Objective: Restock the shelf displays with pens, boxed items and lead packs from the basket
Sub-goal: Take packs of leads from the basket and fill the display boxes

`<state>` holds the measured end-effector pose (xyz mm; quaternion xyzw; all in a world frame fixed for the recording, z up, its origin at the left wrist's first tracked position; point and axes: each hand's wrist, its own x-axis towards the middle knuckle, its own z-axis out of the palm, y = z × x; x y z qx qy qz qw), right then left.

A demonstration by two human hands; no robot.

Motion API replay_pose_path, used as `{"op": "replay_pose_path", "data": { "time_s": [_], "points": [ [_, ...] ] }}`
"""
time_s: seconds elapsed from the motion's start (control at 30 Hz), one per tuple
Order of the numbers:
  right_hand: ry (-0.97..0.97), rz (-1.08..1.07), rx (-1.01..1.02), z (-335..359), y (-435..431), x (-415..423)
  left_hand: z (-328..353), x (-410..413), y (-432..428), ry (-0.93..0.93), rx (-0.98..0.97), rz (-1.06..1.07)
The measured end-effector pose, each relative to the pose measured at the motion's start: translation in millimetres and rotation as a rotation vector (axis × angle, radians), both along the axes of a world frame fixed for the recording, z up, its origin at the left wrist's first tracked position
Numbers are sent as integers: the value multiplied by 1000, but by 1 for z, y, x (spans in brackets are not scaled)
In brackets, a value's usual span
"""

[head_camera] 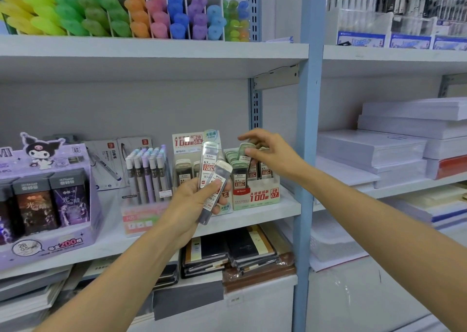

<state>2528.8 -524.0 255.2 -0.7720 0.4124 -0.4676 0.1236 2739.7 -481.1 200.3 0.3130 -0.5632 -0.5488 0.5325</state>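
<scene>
Lead packs (209, 159), labels partly under left hand (194, 202)

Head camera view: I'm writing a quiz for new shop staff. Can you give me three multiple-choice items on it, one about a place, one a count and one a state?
1. Where is the right hand?
A. over the green display box
B. at the frame's left edge
C. out of view

2. How many lead packs does the left hand hold?
A. one
B. two
C. five

3. The right hand is:
A. spread flat
B. pinching a green-capped pack
C. clenched on nothing

Answers:
1. A, it reaches above the box marked 0.7.
2. B, two clear tubes stick up from its grip.
3. B, thumb and finger close on the cap.
</scene>
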Motion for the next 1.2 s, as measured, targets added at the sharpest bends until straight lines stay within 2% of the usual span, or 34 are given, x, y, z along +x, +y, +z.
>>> {"op": "replay_pose_path", "data": {
  "time_s": [0.07, 0.2, 0.4, 0.53, 0.8, 1.03, 1.1, 1.2],
  "points": [
    [-61, 16, -7, 0, -1, 3, -2, 1, 0, -19, -2, -6],
    [-26, 32, -10, 5, -1, -3, -4, 4, 0, -23, -8, -26],
    [-167, -34, -149, 21, 2, -34, -6, 3, -1, -27, -5, -38],
    [-88, -42, -111, 12, 0, -34, -5, -4, 1, -57, -11, -31],
    [-105, -10, -86, 9, 0, -30, -3, -8, 8, -97, -26, -60],
    [101, -113, 30, -15, -1, -23, -3, -10, 12, -155, -30, -87],
    [36, -120, 5, -12, 3, -19, -4, -12, 13, -194, -37, -106],
    [-72, 39, 48, -1, 13, -12, -3, -17, 14, -265, -60, -123]
  ]
}}
